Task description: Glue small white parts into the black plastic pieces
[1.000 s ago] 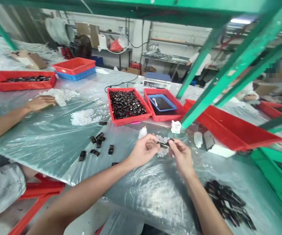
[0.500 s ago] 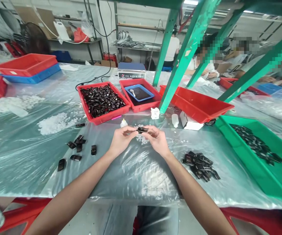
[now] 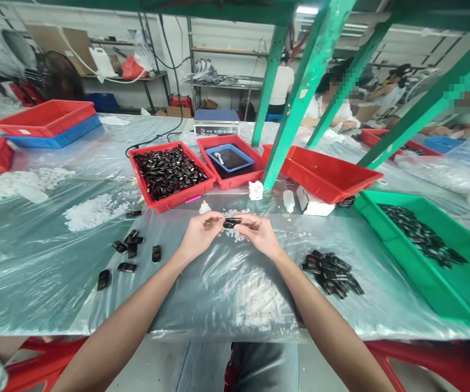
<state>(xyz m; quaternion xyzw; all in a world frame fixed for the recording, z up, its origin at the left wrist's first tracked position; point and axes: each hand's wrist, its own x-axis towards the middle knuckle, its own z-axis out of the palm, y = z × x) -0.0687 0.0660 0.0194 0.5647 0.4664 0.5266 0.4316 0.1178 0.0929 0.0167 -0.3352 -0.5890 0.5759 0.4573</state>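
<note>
My left hand and right hand both pinch a black part, fingertips closed; probably adjusting it, detail unclear; next needs steadiness.

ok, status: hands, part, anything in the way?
Left hand, right hand: both pinching the black part. White bits show just beneath it. White bottle close behind left hand, apparently not blocking.

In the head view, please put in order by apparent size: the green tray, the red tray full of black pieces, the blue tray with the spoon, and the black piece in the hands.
1. Green tray, partly cut off
2. Full red tray
3. Blue tray
4. Held black piece
</note>
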